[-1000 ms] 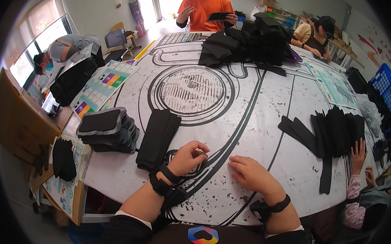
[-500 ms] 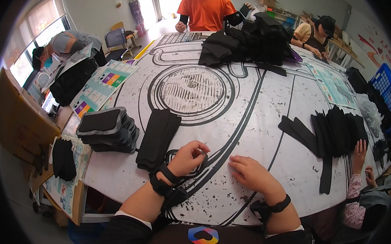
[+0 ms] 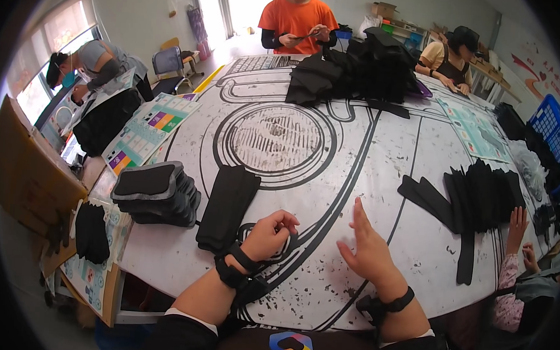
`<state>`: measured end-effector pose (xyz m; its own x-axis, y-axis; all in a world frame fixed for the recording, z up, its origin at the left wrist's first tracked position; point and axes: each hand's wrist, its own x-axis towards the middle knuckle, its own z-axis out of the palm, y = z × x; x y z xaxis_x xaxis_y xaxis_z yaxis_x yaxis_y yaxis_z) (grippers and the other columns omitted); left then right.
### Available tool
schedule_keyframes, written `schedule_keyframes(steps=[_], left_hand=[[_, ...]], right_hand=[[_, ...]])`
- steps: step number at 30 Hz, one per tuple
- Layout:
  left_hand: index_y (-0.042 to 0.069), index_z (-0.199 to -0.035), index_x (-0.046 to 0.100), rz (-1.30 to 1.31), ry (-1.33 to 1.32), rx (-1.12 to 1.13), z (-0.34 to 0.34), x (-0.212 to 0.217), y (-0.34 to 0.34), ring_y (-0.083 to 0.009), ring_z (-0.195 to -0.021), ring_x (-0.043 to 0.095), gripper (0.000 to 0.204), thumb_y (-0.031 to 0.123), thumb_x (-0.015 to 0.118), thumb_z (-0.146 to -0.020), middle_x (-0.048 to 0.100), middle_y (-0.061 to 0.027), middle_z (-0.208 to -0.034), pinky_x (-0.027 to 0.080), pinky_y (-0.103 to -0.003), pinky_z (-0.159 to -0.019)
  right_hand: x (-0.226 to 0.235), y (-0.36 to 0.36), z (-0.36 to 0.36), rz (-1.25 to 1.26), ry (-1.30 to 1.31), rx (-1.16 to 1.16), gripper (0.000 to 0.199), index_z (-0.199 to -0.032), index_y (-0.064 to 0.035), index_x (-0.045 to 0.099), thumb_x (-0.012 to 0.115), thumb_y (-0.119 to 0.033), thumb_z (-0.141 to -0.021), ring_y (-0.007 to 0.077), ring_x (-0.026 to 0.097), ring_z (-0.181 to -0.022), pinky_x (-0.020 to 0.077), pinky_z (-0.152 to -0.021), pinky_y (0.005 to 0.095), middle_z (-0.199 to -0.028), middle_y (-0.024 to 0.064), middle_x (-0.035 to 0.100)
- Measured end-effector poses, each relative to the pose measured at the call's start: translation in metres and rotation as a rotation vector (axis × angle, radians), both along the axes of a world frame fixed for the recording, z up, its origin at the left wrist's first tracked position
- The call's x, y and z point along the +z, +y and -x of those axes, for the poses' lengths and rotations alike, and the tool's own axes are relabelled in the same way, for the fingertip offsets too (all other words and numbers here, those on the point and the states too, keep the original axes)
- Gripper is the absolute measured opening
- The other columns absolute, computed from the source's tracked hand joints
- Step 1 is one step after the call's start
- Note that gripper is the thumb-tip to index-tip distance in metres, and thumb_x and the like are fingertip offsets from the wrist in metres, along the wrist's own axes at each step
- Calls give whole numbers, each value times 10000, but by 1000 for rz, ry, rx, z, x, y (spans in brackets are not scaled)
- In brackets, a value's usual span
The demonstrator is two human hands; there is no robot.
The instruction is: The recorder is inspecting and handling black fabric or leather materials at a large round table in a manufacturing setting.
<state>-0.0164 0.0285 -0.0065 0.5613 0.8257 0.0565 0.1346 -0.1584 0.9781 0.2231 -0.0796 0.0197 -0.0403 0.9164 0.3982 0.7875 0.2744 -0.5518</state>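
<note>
Hands rest low on the surface [image 3: 382, 161], a round white top printed with bold black lines. The left hand [image 3: 269, 235] is curled, its grip closed loosely with thumb and fingertips pinched over a printed black loop; whether anything thin sits between them I cannot tell. The right hand [image 3: 370, 248] is lifted on edge, grip open, fingers straight and pointing to 12 o'clock, holding nothing.

Nearest the left hand, at its 10 o'clock, lies a flat black strip pile [image 3: 229, 206], long side running toward 12, squared up as if stacked for easy picking. Farther out at 9 o'clock sits a pad stack [image 3: 155, 192], grey-edged and neatly layered. At the right hand's 2 o'clock, well apart, a fan of black strips [image 3: 475, 199] is spread out, probably so each piece can be drawn off singly; a small hand [image 3: 516, 227] of another person touches its lower edge.

Across the surface at 12 o'clock a black heap [image 3: 355, 70] is piled before a person in an orange shirt [image 3: 298, 25].
</note>
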Motion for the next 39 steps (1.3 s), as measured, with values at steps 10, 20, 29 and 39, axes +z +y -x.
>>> schedule_keyframes(steps=[10, 20, 29, 39], left_hand=[[44, -1168, 527, 99, -23, -28, 0, 1, 2, -94, -821, 581, 318, -19, 520, -856, 593, -50, -996, 480, -235, -742], [50, -1172, 531, 29, 33, -36, 0, -1, 2, -104, -793, 584, 343, 45, 610, -839, 614, -42, -951, 485, -246, -725], [64, -1130, 566, -13, 39, -37, -1, -4, 3, -55, -652, 482, 337, 23, 621, -800, 550, 7, -853, 423, -202, -607], [67, -1093, 602, -23, 49, -18, -1, -2, 1, -57, -647, 460, 305, 11, 585, -793, 510, 17, -812, 411, -203, -601]], right_hand=[[5, -4, -2, 124, 106, -82, 706, -1430, -157, 354, 695, -196, -813, 270, 655, -885, 526, -768, 376, -1089, 103, 657], [-21, 0, -10, 120, -362, 221, 501, -1278, -70, 548, 676, -251, -829, 370, 481, -1230, 399, -1027, 434, -1368, 184, 495], [-18, -1, -9, 156, -361, 226, 486, -1268, -61, 558, 663, -273, -843, 381, 472, -1244, 379, -1046, 446, -1356, 190, 509], [-17, -2, -11, 152, -350, 228, 482, -1269, -56, 559, 657, -270, -849, 381, 465, -1253, 369, -1053, 449, -1362, 196, 503]])
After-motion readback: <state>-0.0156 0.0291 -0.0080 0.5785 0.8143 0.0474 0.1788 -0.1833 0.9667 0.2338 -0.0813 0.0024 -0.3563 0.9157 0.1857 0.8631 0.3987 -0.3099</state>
